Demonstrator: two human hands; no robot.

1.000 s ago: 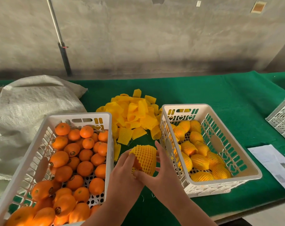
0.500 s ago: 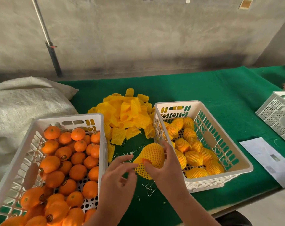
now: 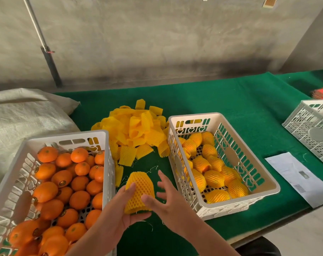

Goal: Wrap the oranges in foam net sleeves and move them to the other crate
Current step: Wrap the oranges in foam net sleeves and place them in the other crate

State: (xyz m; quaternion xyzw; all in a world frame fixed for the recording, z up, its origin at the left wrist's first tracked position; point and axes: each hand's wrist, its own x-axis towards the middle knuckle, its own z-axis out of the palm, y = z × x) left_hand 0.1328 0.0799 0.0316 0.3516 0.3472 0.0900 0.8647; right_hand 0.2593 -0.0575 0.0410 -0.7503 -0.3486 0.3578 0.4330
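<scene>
We work in the strip of green cloth (image 3: 230, 100) between the crate of bare oranges (image 3: 109, 163) and the crate of wrapped ones (image 3: 267, 183). Our left hand (image 3: 120, 217) cups the netted orange (image 3: 140, 193) from below, fingers curled round it. Our right hand (image 3: 166, 202) hovers just beside it, fingers spread, thumb touching the net.

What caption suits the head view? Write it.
Left hand holds a foam-netted orange between two crates; right hand open beside it.
</scene>
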